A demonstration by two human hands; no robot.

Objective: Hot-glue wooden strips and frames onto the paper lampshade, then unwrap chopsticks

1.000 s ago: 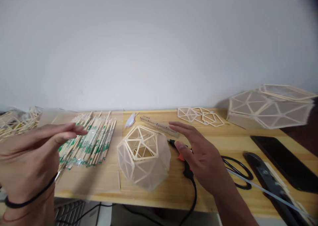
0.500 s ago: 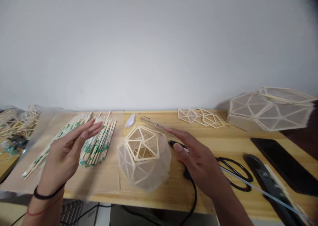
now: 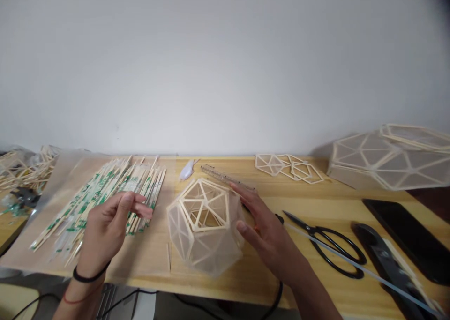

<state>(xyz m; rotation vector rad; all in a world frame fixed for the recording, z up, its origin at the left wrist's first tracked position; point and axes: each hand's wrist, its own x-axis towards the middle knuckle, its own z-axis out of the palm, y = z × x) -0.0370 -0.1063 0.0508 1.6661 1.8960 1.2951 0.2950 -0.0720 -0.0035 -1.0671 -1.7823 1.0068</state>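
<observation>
Right fingers (image 3: 249, 198) arch apart beside the lattice ball (image 3: 211, 246); left fingers (image 3: 143, 211) hover, gap unclear.

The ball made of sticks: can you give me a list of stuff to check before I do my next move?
1. Ball sitting on the table: ok.
2. All the ball's faces covered: not ok, the top face shows bare sticks with gaps between them.
3. Right hand touching the ball: cannot tell; it is right by the ball's right side.
4. Left hand away from the ball: ok, it is over by the wrapped sticks.
5. Scissors apart from the ball: ok, they lie on the table beyond the right hand.
</observation>
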